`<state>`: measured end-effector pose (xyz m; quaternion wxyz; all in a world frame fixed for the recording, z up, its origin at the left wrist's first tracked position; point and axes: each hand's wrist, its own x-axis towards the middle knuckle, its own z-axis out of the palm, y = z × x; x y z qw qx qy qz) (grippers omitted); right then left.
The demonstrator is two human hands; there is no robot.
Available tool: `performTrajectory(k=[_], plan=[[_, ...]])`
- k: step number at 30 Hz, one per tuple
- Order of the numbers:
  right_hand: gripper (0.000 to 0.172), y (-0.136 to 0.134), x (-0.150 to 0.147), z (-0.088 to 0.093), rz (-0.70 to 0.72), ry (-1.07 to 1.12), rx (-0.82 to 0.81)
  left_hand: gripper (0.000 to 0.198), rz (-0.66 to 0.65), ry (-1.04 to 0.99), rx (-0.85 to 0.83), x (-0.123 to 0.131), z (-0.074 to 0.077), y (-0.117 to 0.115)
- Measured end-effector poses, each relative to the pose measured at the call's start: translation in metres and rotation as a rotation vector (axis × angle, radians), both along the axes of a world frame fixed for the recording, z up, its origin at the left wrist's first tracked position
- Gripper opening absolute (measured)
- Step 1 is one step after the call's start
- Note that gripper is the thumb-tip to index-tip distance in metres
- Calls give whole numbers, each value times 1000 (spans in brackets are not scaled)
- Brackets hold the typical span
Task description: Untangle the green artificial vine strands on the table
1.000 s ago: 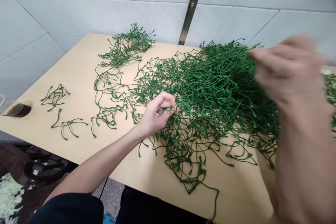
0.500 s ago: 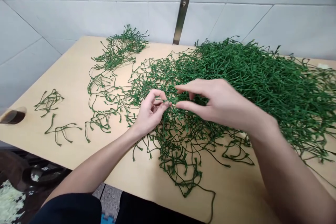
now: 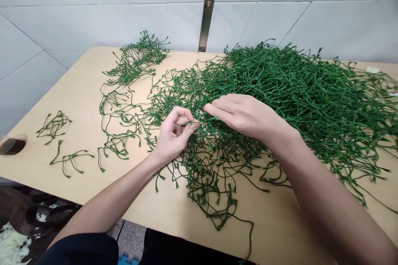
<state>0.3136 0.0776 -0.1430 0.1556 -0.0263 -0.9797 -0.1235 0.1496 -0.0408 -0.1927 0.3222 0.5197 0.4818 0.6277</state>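
A big tangled heap of thin green plastic stems [image 3: 295, 91] covers the middle and right of a light wooden table [image 3: 81, 91]. My left hand [image 3: 172, 136] is curled at the heap's left edge and pinches one green stem [image 3: 188, 124] between thumb and fingers. My right hand [image 3: 245, 114] lies just to the right, palm down on the heap, its fingers pressed together on the same stem's other end, almost touching the left fingertips.
A separate bunch of stems [image 3: 137, 56] lies at the back left. Loose strands [image 3: 116, 120] trail left of the heap, and two small sprigs [image 3: 54, 123] [image 3: 70, 159] lie near the left edge by a round hole [image 3: 12, 145]. A tiled wall rises behind.
My right hand came down from the upper right, where it was blurred, to meet the left hand at the stem. The left hand has stayed in place, holding its pinch.
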Motion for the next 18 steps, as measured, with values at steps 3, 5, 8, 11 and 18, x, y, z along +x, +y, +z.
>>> performTrajectory(k=[3, 5, 8, 11, 18], plan=[[41, 5, -2, 0, 23, 51, -23, 28, -17, -91, 1, 3, 4, 1], [39, 12, 2, 0, -40, 64, -59, 30, -36, -126, -2, 3, 5, 0], [35, 31, 26, 5, -311, 199, -30, 25, -77, -79, 12, 2, 5, -5], [42, 47, 58, 18, -588, 383, 26, 24, -76, -47, 34, 0, 4, -4], [50, 15, 46, 47, -634, 305, -192, 33, 61, -162, -77, 4, -2, 8]])
